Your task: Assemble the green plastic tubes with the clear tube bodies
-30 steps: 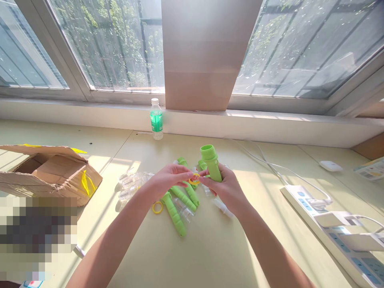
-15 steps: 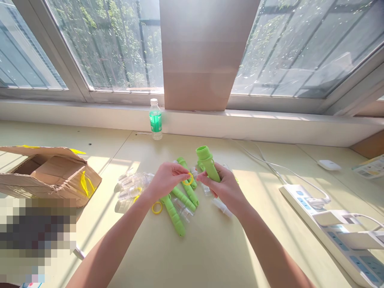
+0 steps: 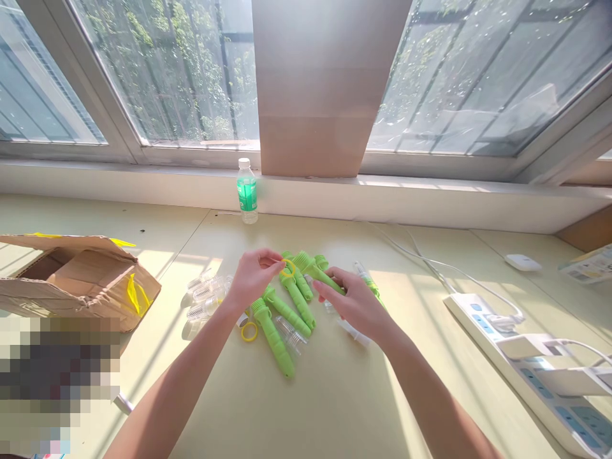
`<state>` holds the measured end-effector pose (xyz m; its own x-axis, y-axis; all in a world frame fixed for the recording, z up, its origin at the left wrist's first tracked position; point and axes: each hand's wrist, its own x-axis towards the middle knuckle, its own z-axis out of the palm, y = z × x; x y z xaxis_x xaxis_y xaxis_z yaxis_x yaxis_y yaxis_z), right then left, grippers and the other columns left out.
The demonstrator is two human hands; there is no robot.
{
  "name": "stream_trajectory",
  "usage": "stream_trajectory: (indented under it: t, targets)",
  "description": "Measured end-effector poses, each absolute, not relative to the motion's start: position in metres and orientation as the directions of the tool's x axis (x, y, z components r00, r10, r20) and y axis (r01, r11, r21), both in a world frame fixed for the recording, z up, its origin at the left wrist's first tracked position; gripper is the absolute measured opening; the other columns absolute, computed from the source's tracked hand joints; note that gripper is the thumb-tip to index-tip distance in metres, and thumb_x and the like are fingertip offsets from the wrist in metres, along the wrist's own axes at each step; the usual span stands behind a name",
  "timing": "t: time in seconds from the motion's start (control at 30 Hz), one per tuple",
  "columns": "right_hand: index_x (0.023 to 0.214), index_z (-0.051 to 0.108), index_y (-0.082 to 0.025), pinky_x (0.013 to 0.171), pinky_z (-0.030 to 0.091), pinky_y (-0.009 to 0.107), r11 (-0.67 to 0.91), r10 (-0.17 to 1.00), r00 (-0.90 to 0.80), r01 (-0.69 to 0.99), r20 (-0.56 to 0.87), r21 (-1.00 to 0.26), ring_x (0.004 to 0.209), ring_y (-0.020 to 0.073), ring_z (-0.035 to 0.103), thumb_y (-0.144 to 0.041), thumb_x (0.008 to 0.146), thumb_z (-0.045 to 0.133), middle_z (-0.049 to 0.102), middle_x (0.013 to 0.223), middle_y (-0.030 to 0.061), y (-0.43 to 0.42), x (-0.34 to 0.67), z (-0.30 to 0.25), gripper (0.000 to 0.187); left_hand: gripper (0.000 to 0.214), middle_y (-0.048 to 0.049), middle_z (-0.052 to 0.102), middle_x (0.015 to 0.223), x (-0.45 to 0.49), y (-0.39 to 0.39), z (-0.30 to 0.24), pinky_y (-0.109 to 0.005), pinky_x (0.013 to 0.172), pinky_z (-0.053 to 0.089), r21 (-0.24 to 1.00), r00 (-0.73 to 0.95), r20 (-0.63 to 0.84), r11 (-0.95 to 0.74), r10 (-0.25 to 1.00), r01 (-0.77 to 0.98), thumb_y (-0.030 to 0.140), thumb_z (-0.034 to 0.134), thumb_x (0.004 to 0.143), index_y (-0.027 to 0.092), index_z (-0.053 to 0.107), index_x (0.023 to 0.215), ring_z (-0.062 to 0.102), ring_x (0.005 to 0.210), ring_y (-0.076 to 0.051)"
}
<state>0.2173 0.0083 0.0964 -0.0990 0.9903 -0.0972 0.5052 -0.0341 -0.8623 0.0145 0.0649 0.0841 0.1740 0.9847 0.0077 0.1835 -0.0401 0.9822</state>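
Note:
Pinched in the fingers of my left hand (image 3: 255,274) is a thin yellow ring (image 3: 287,268). My right hand (image 3: 351,296) is wrapped round a light green threaded plastic handle (image 3: 321,271), whose threaded end points left toward the ring. Ring and threaded end are close together; I cannot tell if they touch. Below them on the table lie several similar green handles (image 3: 275,341). Another yellow ring (image 3: 249,331) lies flat left of these. Clear ribbed plastic tubes (image 3: 206,292) are grouped left of my left hand, and another clear tube (image 3: 289,335) lies among the handles.
An open cardboard box (image 3: 86,280) stands at the left. A bottle with a green label (image 3: 247,194) is by the window ledge. On the right lies a white power strip (image 3: 516,363) with plugs and cables, and a small white device (image 3: 523,262) behind it.
The green handle has tipped from nearly upright to leaning left, its threaded end now beside the yellow ring. My left hand has moved slightly left and up with the ring.

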Motion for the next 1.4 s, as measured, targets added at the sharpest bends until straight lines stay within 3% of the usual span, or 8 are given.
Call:
stream_trajectory:
  t: [0.2,0.37,0.57,0.7,1.0,1.27,1.4]
  targets:
    - [0.083,0.061,-0.022,0.049,0.031,0.024,0.045,0.988,-0.145,0.612,-0.056,-0.790,0.054,0.0106,0.042,-0.049,0.089,0.052,0.059,0.073,-0.0029,0.004,0.215,0.097,0.029,0.024,-0.0059,0.071,0.080,0.014,0.065,0.087,-0.029,0.071,0.052,0.973,0.062,0.075,-0.087,0.995,0.214,0.036,0.073,0.072,0.015,0.067,0.081,0.068,0.078,-0.019]
    - [0.090,0.065,-0.024,0.046,0.028,0.025,0.039,0.992,-0.113,0.710,-0.058,-0.703,0.049,0.0109,0.038,-0.046,0.088,0.052,0.056,0.064,-0.0041,0.003,0.215,0.094,0.025,0.024,-0.0057,0.070,0.086,0.014,0.061,0.092,-0.029,0.075,0.052,0.966,0.180,0.054,-0.097,0.982,0.239,0.037,0.071,0.075,0.016,0.065,0.085,0.067,0.084,-0.018]
    - [0.105,0.069,-0.027,0.053,0.036,0.025,0.028,0.999,-0.049,0.797,-0.018,-0.604,0.052,0.0133,0.048,-0.045,0.085,0.056,0.062,0.065,-0.0035,0.005,0.216,0.094,0.030,0.022,-0.0042,0.068,0.093,0.010,0.058,0.100,-0.029,0.079,0.051,0.968,0.374,-0.110,0.013,0.921,0.252,0.035,0.071,0.075,0.018,0.064,0.088,0.066,0.091,-0.019]
    - [0.105,0.072,-0.026,0.059,0.039,0.027,0.050,0.999,-0.046,0.827,0.022,-0.560,0.056,0.0148,0.053,-0.043,0.085,0.057,0.064,0.066,-0.0018,0.005,0.215,0.094,0.030,0.030,-0.0032,0.066,0.089,0.011,0.059,0.094,-0.030,0.077,0.050,0.959,0.356,-0.110,0.005,0.928,0.283,0.040,0.076,0.070,0.018,0.062,0.085,0.065,0.087,-0.019]
    - [0.103,0.073,-0.026,0.051,0.035,0.025,0.046,0.999,-0.046,0.804,0.016,-0.592,0.047,0.0119,0.044,-0.045,0.083,0.058,0.060,0.059,-0.0034,0.003,0.215,0.095,0.031,0.026,-0.0009,0.062,0.088,0.011,0.060,0.093,-0.031,0.082,0.049,0.955,0.420,0.026,-0.146,0.907,0.257,0.031,0.075,0.071,0.020,0.059,0.088,0.062,0.087,-0.017]
    - [0.099,0.074,-0.025,0.045,0.028,0.023,0.065,0.997,-0.077,0.752,0.011,-0.656,0.045,0.0098,0.033,-0.044,0.081,0.060,0.044,0.052,-0.0056,0.002,0.216,0.098,0.030,0.023,-0.0009,0.062,0.086,0.005,0.058,0.104,-0.032,0.084,0.048,0.935,0.474,0.054,-0.211,0.879,0.284,0.034,0.073,0.073,0.020,0.059,0.085,0.061,0.086,-0.017]
    - [0.097,0.074,-0.024,0.046,0.029,0.024,0.075,0.995,-0.099,0.708,0.006,-0.702,0.048,0.0102,0.035,-0.044,0.081,0.060,0.051,0.058,-0.0036,0.003,0.218,0.098,0.029,0.026,-0.0006,0.061,0.082,0.002,0.056,0.108,-0.028,0.075,0.049,0.929,0.459,0.031,-0.195,0.888,0.315,0.038,0.073,0.073,0.020,0.059,0.085,0.062,0.084,-0.017]
